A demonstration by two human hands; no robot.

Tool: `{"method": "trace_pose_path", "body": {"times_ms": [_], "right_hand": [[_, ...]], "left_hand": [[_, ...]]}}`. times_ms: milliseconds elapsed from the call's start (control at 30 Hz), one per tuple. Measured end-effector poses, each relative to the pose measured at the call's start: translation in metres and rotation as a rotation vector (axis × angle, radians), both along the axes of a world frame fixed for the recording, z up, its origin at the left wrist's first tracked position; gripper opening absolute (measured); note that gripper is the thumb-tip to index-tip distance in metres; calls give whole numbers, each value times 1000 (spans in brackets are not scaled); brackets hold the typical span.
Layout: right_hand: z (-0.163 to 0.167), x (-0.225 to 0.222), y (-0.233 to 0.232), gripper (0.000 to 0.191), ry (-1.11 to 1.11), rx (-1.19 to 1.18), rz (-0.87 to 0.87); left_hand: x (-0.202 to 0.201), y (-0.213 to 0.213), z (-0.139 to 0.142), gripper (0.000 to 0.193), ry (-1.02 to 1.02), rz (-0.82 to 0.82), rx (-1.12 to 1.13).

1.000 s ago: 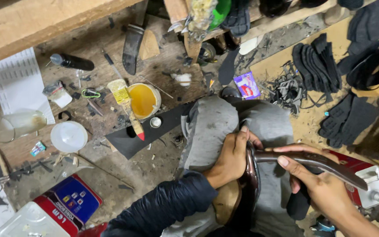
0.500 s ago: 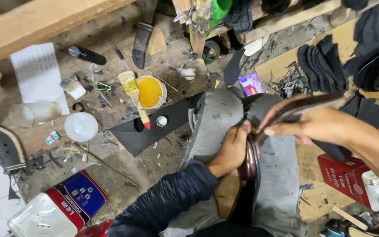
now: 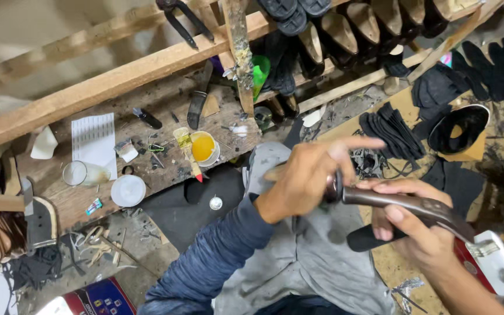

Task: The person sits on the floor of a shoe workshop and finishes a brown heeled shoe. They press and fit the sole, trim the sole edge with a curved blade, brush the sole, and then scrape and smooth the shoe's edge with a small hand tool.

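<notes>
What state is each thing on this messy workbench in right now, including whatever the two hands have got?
Shoe: dark brown, held over the lap.
Right hand: gripping the shoe from beneath.
Left hand: pressed against the shoe's end, forefinger outstretched.
Glue pot: open, yellow glue inside.
Brush: lying beside the pot.
Glass jar: on its side.
</notes>
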State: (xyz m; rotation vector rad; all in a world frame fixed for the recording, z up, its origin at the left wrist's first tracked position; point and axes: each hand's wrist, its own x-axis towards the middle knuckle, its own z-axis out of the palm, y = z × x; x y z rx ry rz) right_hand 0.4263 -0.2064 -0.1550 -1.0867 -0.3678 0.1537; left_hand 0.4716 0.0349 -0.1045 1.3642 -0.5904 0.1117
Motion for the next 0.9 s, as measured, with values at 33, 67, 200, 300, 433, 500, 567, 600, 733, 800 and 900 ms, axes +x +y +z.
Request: {"method": "trace_pose_path", "body": {"times_ms": [33, 67, 200, 300, 433, 500, 567, 600, 733, 800, 900], "right_hand": [[-1, -8, 6, 30, 13, -34, -61], [-2, -18, 12, 31, 43, 34, -102], [0, -57, 38, 30, 121, 197, -254], [19, -71, 29, 26, -1, -286, -368], [44, -68, 2, 30, -404, -884, -280], [49, -69, 2, 28, -329, -878, -305], [46, -63, 12, 27, -261, -805, -341], [46, -66, 19, 27, -176, -760, -364], [58, -69, 31, 29, 222, -580, -462], [71, -66, 15, 30, -202, -898, -302], [73, -66, 2, 27, -385, -1042, -229]], "left_hand": [[0, -6, 1, 59, 13, 17, -40], [-1, -11, 0, 59, 28, 38, -82], [-12, -18, -11, 56, 174, 85, 42], [-19, -23, -16, 63, 96, 114, 42], [-27, -27, -13, 59, 184, 122, 87], [-29, -27, -10, 55, 198, 144, 112], [-28, -23, -7, 57, 98, 124, 61], [-28, -22, -7, 59, 63, 107, 36], [-29, -20, -10, 53, 30, 111, 167], [-31, -22, -14, 51, -102, 96, 210], [-36, -24, -18, 51, 30, 127, 254]]}}
